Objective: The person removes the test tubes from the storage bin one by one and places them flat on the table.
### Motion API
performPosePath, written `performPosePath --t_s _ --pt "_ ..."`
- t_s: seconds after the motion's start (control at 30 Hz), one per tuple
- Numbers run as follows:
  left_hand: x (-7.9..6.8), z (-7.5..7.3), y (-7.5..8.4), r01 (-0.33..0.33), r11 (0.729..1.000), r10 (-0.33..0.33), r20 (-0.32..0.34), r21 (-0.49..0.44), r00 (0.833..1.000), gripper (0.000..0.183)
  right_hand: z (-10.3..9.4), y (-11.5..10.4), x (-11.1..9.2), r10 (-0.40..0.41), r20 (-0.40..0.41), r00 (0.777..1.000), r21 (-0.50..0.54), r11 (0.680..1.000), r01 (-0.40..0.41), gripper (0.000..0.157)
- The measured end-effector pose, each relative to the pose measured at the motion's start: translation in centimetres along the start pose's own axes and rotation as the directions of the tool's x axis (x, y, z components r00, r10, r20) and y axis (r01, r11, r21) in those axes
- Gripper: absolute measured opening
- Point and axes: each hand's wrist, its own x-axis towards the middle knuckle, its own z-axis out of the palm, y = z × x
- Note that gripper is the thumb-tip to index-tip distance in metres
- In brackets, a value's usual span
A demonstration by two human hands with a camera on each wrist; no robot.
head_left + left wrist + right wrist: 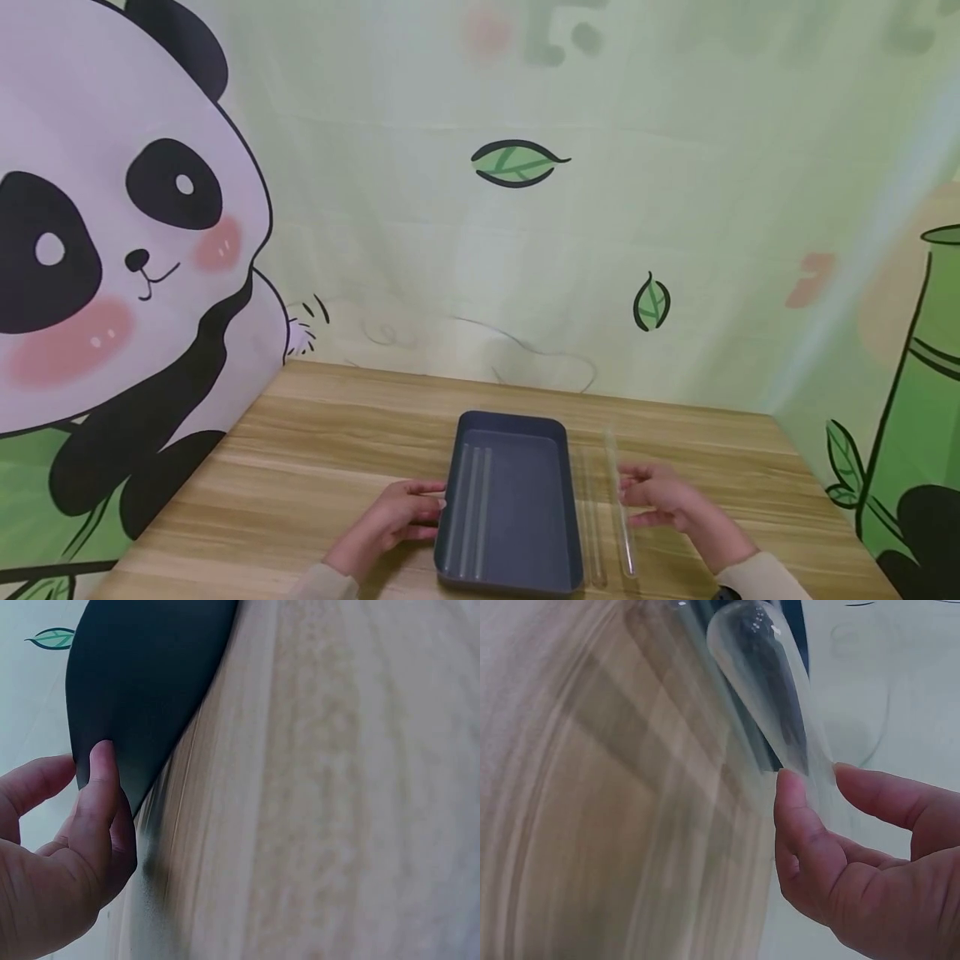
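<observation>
A dark blue-grey rectangular tray [525,508] stands on the table, with slender clear tubes [474,512] lying lengthwise along its left side. My left hand [401,512] is at the tray's left side; the left wrist view shows the thumb at the rim and fingers against the outer wall. Between thumb and fingertips, my right hand [660,497] pinches a clear test tube [622,508], whose rounded end [739,622] shows in the right wrist view. Another clear tube [592,525] lies on the table between the tray and the held one.
The wood-grain table [360,408] reaches back to a pale green printed cloth [405,208]. A large panda [172,275] is printed at the left, green bamboo [911,400] at the right.
</observation>
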Motion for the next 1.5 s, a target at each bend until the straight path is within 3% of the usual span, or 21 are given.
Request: performPosePath --t_s 0.67,1.27,1.5 --pt "-0.2 0.0 0.1 0.012 1.0 -0.012 -0.007 0.015 1.0 0.051 1.5 1.5 1.9 0.076 -0.06 0.995 -0.065 0.995 -0.08 0.061" --pt "-0.3 0.4 0.7 -0.014 1.0 0.015 -0.017 0.028 1.0 0.051 2.5 1.9 2.8 0.121 -0.063 0.991 -0.068 0.99 -0.125 0.063" --pt "-0.4 0.4 0.8 -0.01 1.0 0.009 -0.04 -0.016 0.999 0.051 2.9 1.7 2.7 0.112 -0.075 0.991 -0.094 0.988 -0.119 0.066"
